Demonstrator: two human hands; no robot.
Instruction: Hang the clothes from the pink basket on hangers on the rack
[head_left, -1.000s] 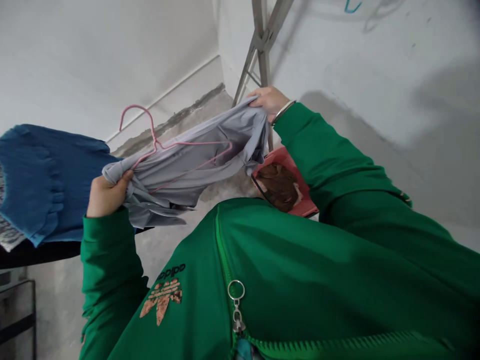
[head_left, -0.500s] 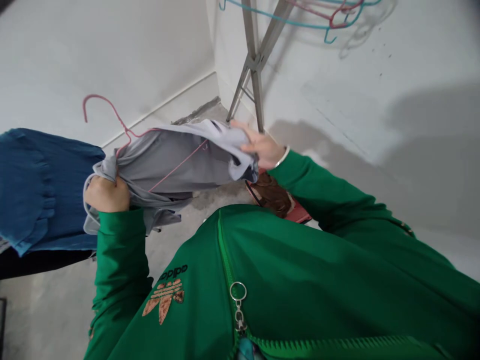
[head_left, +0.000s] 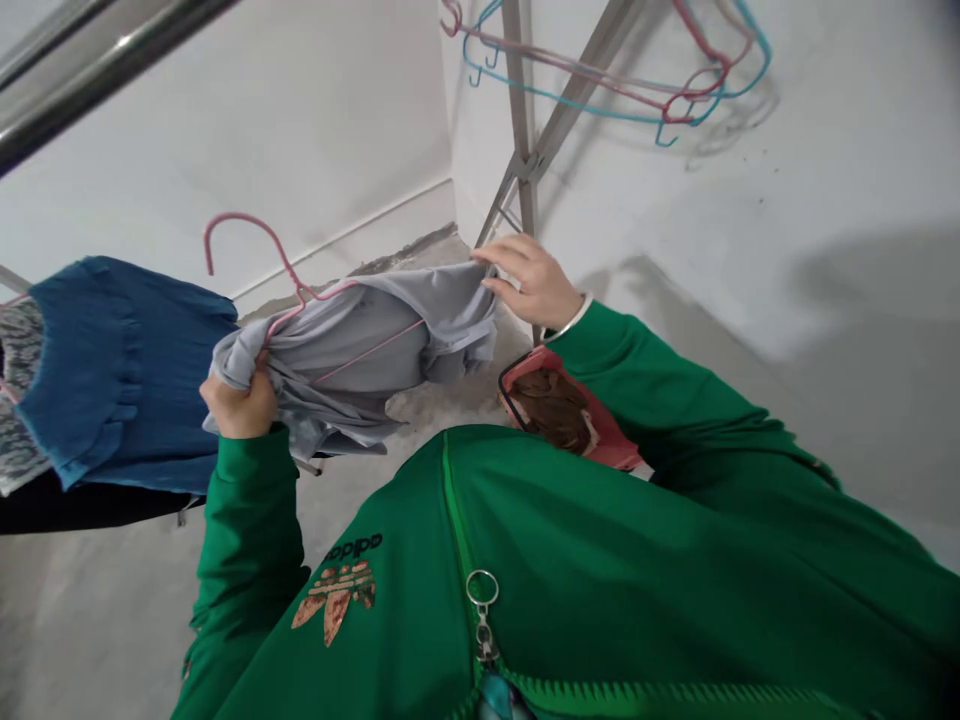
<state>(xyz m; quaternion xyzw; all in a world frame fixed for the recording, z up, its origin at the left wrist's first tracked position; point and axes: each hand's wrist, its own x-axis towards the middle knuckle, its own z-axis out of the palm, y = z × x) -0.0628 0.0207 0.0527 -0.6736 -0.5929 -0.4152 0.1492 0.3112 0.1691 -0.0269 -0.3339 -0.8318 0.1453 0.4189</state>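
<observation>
Your left hand is clenched on one bunched end of the grey garment, gripping it together with the pink hanger threaded inside. Your right hand pinches the other end with narrow fingers. The garment hangs in the air between them above the floor, crumpled, so it looks only partly seated on the hanger and not yet hung. Beyond, a blue top hangs at left, and spare hangers dangle near the rack's legs

"adidas" wordmark, upside down, on green jacket
</observation>
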